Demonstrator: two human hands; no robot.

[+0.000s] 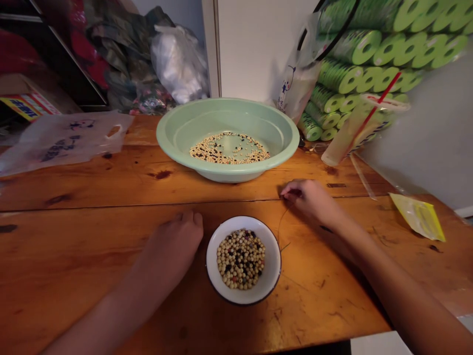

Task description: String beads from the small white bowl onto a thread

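Note:
A white bowl (273,266) with a dark rim stands near the front of the wooden table and holds pale and dark beads (241,259). My left hand (181,239) rests on the table just left of the bowl, fingers curled; what they hold, if anything, is hidden. Up and to the right of the bowl, my right hand (308,197) has its fingertips pinched together on a thin string (280,224), which runs down beside the bowl. Behind the bowl sits a wide green basin (227,170) with smaller beads (221,155) spread over its bottom.
A flat plastic bag (66,140) lies at the left. At the right are a drink cup (343,140) with a red straw and a yellow packet (419,217). Green rolls (362,47) are stacked at the back right; a white stuffed bag (181,64) stands behind the basin.

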